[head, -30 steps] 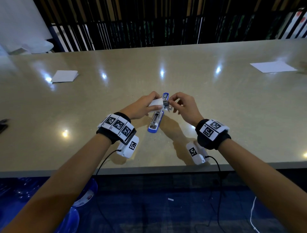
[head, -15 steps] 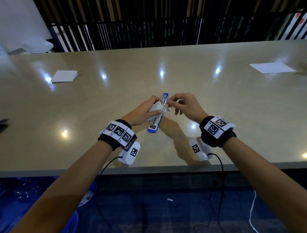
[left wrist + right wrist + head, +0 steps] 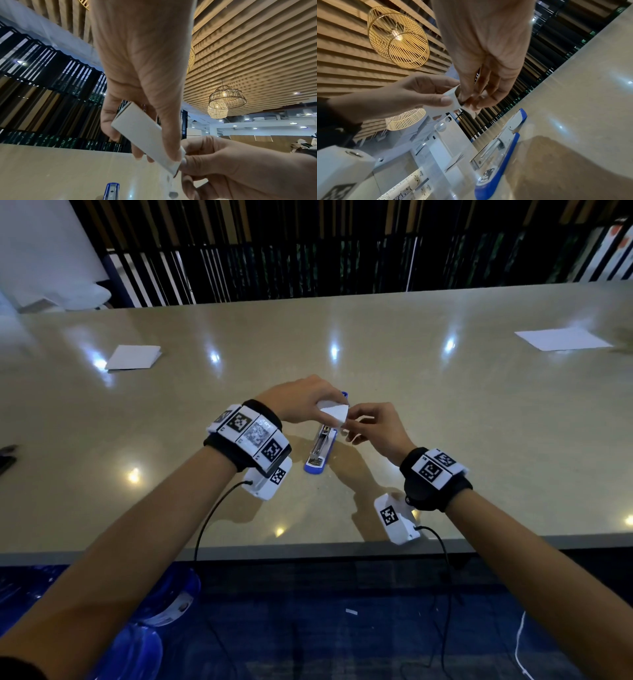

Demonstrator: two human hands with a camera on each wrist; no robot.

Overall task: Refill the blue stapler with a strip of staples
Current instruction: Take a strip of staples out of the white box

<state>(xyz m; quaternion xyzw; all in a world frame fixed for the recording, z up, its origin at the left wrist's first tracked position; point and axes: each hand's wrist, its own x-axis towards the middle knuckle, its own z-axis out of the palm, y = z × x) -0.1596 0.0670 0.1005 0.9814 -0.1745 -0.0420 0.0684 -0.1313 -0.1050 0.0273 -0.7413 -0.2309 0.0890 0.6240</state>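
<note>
The blue stapler (image 3: 320, 450) lies flipped open on the beige table (image 3: 479, 422), metal staple channel up; it also shows as the stapler (image 3: 498, 155) and its tip (image 3: 112, 190). Just above its far half, my left hand (image 3: 301, 402) grips a small white staple box (image 3: 334, 412) from above. My right hand (image 3: 373, 422) pinches the box's near end with thumb and fingertips. The wrist views show the box (image 3: 142, 129) (image 3: 452, 97) tilted, a white flap hanging from its open end. I cannot tell whether a staple strip is out.
A folded white paper (image 3: 133, 357) lies at the far left, a white sheet (image 3: 561, 338) at the far right. A dark object (image 3: 7, 457) sits at the left edge. Blue water bottles (image 3: 164, 594) stand below the table's front edge.
My left hand has turned further over the box and the right fingertips have closed in on its end. The stapler lies where it was.
</note>
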